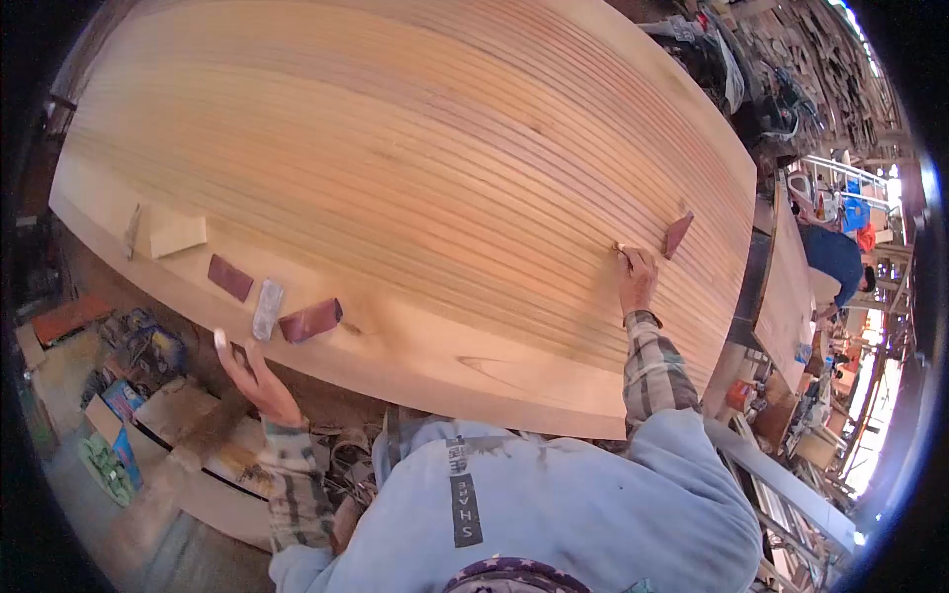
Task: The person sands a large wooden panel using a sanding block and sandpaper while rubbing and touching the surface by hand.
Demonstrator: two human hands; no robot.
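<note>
Large wooden panel (425, 188), marked with parallel dark lines, spread before the wearer and filling most of my remote view. The right hand (639, 279) has its fingertips drawn together at the lined surface; I cannot tell whether they pinch anything. Just beyond lies a dark red piece (677, 235). Along the panel's near left border I note a pale wood block (178, 235), a flat red piece (230, 278), a grey block (267, 309) and a curled red piece (310, 321). The left hand (261, 385), fingers spread wide and apparently bare, is near the grey block. Progress: I judge the handwork under way, with loose pieces lying about; which stretches are finished, and which remain, I cannot distinguish. Outermost, at far right, another person (838, 262) bends over a second board (784, 287).
</note>
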